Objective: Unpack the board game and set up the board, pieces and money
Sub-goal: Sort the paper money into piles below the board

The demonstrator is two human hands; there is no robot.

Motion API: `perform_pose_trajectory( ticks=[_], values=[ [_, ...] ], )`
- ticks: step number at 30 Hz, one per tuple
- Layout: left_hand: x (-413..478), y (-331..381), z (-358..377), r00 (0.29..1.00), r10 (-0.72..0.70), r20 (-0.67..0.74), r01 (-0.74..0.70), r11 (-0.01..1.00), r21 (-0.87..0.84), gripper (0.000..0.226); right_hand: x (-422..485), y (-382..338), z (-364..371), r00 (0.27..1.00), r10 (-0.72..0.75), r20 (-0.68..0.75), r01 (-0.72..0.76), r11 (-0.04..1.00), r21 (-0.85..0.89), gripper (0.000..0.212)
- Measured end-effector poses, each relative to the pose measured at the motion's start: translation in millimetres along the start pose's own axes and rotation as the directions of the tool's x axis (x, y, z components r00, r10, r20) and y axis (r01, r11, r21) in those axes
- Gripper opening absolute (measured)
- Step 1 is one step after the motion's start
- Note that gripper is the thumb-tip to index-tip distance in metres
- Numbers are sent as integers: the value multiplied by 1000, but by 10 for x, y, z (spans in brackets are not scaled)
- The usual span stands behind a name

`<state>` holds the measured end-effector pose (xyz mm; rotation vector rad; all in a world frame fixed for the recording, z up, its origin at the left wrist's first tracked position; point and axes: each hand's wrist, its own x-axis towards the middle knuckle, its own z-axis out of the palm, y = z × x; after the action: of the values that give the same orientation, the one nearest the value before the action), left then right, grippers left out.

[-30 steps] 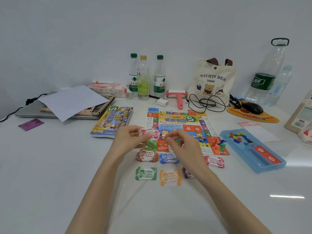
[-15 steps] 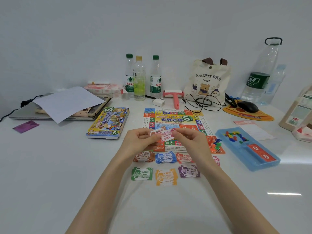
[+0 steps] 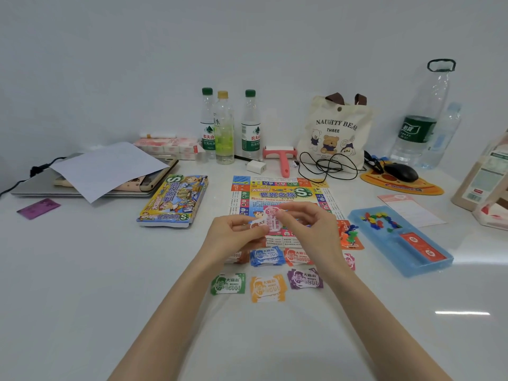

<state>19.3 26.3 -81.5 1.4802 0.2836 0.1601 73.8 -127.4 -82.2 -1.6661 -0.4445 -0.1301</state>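
Note:
The colourful game board (image 3: 280, 192) lies flat mid-table. Above its near edge my left hand (image 3: 233, 235) pinches a small stack of pink play money (image 3: 270, 222), and my right hand (image 3: 305, 226) pinches one pink note at the top of that stack. Below the board lie sorted money piles: blue (image 3: 265, 257), red (image 3: 298, 257), green (image 3: 228, 283), orange (image 3: 266, 287), purple (image 3: 305, 279), and a pink one (image 3: 349, 261) partly hidden by my right wrist. A brown pile is mostly hidden under my left hand. The blue plastic tray (image 3: 428, 264) at right holds coloured pieces and red cards. Several pieces (image 3: 350, 233) stand on the board's right corner.
The game box (image 3: 173, 200) lies left of the board. Behind it are a laptop with paper (image 3: 110, 167), three bottles (image 3: 224, 127), a lint roller (image 3: 281, 158), a tote bag (image 3: 334, 130), a cable, a mouse on its pad (image 3: 400, 171) and large bottles. A purple card (image 3: 38, 209) lies far left.
Both hands rose slightly over the board with the pink notes. My right hand left the piles and now pinches a note off the stack; the red and purple piles came into view.

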Motion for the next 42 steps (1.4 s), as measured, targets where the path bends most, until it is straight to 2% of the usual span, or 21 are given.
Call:
perform_pose_trajectory(
  ticks=[4, 12, 19, 23, 27, 31, 37, 42],
  values=[
    [12, -16, 17, 999, -34, 12, 35, 993, -115, 26, 1, 21, -17, 998, 45, 34, -44, 999, -32, 8],
    [2, -51, 77, 999, -4, -35, 0, 995, -96, 29, 50, 30, -99, 992, 126, 28, -127, 992, 9, 6],
    [4, -101, 153, 996, 14, -85, -19, 998, -63, 27, 96, 40, -484, 984, 122, 132, -93, 974, -207, 18],
    [-5, -111, 213, 997, 13, -77, -15, 999, -29, 27, 93, 138, -776, 966, 201, 162, -130, 922, -364, 13],
    [-11, -131, 255, 998, 14, -57, -13, 1000, 10, 33, 66, 272, -963, 958, 260, 121, -168, 851, -498, 9],
    [-20, -110, 260, 998, 12, -58, -10, 1000, 27, 32, 14, 338, -1013, 956, 278, 96, -178, 807, -563, 10],
    [-72, -53, 289, 998, -3, -66, 5, 999, 37, 22, -52, 374, -989, 973, 225, 46, -121, 671, -732, 17],
    [-76, -51, 286, 996, -19, -82, 23, 998, 51, 40, -61, 369, -959, 990, 141, 24, -64, 584, -809, 10]
  ],
)
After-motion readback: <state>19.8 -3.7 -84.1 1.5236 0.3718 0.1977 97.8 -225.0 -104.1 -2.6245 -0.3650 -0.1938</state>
